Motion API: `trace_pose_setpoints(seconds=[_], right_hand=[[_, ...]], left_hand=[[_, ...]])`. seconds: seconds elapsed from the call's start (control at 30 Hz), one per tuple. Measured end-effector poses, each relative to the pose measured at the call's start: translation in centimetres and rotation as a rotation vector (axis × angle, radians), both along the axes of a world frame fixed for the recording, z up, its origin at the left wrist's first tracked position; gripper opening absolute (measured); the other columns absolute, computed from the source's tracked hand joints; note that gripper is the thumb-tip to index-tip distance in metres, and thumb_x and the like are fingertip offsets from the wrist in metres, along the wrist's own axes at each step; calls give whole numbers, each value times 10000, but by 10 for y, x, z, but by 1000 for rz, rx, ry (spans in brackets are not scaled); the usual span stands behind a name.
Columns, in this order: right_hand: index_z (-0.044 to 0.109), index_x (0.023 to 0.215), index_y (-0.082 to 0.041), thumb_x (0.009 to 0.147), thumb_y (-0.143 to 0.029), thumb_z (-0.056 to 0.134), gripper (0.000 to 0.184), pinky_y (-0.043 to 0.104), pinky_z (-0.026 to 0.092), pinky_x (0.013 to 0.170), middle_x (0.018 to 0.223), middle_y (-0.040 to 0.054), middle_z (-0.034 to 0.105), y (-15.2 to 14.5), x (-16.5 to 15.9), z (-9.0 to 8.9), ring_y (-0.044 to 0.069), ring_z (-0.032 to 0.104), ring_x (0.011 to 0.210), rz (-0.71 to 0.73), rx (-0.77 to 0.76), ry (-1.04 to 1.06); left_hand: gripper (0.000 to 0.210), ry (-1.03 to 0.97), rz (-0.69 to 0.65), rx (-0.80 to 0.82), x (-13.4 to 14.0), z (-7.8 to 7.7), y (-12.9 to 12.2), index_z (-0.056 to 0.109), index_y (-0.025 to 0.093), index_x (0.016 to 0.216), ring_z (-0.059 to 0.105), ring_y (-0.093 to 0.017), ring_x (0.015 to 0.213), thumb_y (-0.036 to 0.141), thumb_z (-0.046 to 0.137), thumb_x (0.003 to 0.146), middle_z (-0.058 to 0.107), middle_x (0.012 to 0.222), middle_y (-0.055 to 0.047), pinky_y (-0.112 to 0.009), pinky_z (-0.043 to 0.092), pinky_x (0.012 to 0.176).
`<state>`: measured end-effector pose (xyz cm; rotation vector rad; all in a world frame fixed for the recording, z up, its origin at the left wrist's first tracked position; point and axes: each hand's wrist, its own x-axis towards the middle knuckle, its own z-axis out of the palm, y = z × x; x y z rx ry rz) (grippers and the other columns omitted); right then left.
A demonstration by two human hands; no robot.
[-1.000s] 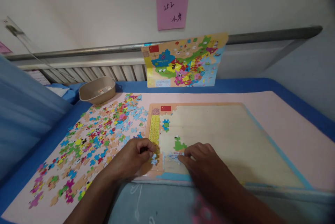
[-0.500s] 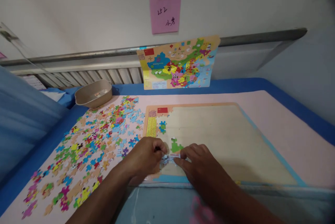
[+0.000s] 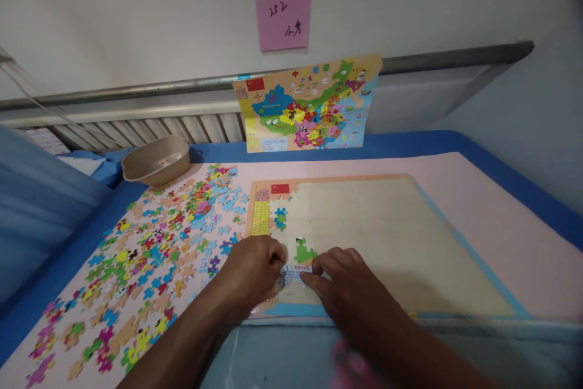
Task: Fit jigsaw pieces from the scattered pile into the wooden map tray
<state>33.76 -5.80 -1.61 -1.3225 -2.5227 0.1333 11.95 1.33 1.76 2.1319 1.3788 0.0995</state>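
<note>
My left hand (image 3: 257,264) is closed in a pinch at the left end of a small group of pale blue puzzle pieces (image 3: 294,275) printed with text. The thumb and forefinger of my right hand (image 3: 339,277) grip the right end of the same group. Both hands are over the lower left of the puzzle board (image 3: 373,237). Just above the group, a green puzzle piece (image 3: 305,253) lies loose on the board. A blue and green piece (image 3: 280,218) is farther up, near the yellow printed left border. My fingers hide part of the pale blue pieces.
Many loose puzzle pieces (image 3: 157,255) are spread on the pink surface to the left. A beige basin (image 3: 157,161) stands behind them. A printed map picture (image 3: 310,107) leans against the metal rail (image 3: 455,59). A pink note (image 3: 285,10) is on the wall.
The view has shifted slightly, so the scene sits a little higher and farther left. Both hands stay at the pale blue pieces, with hardly any movement of the fingers.
</note>
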Motion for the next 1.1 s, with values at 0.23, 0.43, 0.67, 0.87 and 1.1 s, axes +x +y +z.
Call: trace_pose_setpoints(seconds=[0.23,0.43,0.67,0.87,1.1], right_hand=[[759,1081,-243,932,-47,662,264,396,326,826,983,47,694,1,-1,3,230,545,930,0,-15,-10],[758,1120,-255,967,-115,689,218,401,343,846,1036,71,719,-2,-7,5,242,572,982,37,16,8],[768,1072,-250,954,-168,744,145,397,330,835,1006,63,729,-1,-14,2,252,575,951,81,55,54],[751,1011,-243,948,-148,740,115,401,327,840,1015,59,728,-1,-15,2,253,578,969,82,37,59],[723,1000,-247,952,-159,751,104,395,312,839,1014,42,718,-1,-15,3,247,564,960,87,39,89]], left_hand=[[180,70,-70,13,2,4,3,671,208,700,590,-176,753,116,541,783,672,757,-12,-293,328,679],[186,61,-72,25,3,6,2,667,205,686,582,-173,741,109,546,790,660,738,-10,-290,323,672],[194,36,-61,14,2,3,4,696,207,723,608,-177,765,100,541,769,692,775,-14,-287,349,691],[211,16,-55,14,3,2,3,708,216,725,598,-173,753,109,533,776,688,764,-8,-293,352,688],[196,7,-8,-4,3,1,3,733,207,782,619,-179,790,117,560,763,713,814,-19,-293,377,709]])
